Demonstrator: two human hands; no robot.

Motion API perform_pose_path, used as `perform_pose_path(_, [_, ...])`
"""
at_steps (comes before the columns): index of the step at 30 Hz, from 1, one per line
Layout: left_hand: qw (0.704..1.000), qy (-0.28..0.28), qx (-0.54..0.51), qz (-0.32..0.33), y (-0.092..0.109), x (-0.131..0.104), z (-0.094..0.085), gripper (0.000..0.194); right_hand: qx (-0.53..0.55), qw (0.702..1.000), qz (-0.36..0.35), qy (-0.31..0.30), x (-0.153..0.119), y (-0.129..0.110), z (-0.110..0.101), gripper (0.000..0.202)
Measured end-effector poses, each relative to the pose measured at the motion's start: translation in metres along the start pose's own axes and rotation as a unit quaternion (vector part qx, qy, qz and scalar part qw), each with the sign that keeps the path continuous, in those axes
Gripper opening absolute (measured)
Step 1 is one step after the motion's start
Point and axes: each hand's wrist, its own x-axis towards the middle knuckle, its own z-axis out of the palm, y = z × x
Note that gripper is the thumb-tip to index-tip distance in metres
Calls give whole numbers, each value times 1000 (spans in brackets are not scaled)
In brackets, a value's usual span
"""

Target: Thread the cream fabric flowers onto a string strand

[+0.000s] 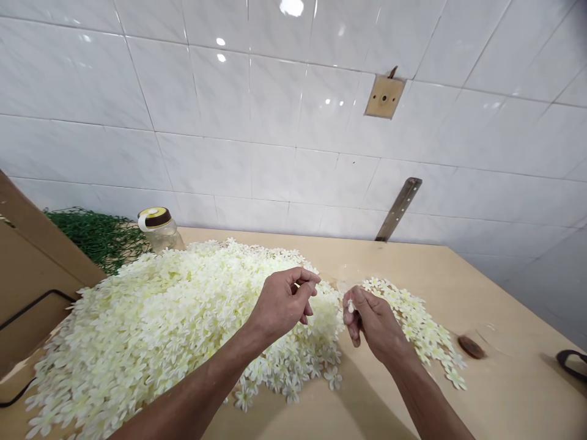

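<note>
A large heap of white artificial flower heads (174, 305) with pale yellow centres covers the left and middle of the table. My left hand (287, 299) hovers over the heap's right side, its thumb and forefinger brought together in a pinch. Whatever lies between those fingertips is too small to make out. Just right of the heap, my right hand (369, 315) is closed, fingers curled in, with a small white piece (351, 305) showing between thumb and forefinger. A smaller spread of flower heads (424, 327) lies beyond and right of that hand.
A clear bottle with a dark and yellow lid (158, 229) stands behind the heap, near green wiry strands (94, 235). Cardboard (41, 269) rises at left. A metal strip (398, 211) leans on the tiled wall. A brown disc (471, 346) and a black handle (573, 365) lie right.
</note>
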Motion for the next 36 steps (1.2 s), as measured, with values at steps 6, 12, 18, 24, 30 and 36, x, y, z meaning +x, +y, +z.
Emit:
perform_pose_path(6, [1000, -16, 11, -12, 0, -3, 3, 21, 56, 998, 18, -26, -1, -5, 2, 38])
perform_pose_path(12, [1000, -13, 20, -20, 0, -1, 2, 20, 85, 995, 45, -28, 0, -5, -1, 38])
perform_pose_path(18, [999, -35, 34, -21, -2, -4, 8, 19, 79, 996, 34, -21, 0, -1, 4, 34])
perform_pose_path(24, [998, -52, 17, -25, -11, -6, 21, 32, 100, 994, 29, 8, -3, 3, 13, 30])
perform_pose_path(30, [998, -56, -16, -36, -21, -1, 26, 28, 91, 996, 18, -1, -7, -2, 17, 31])
perform_pose_path(36, [998, -20, -42, -31, -25, 1, 28, 22, 55, 998, -7, -8, -9, 1, 16, 34])
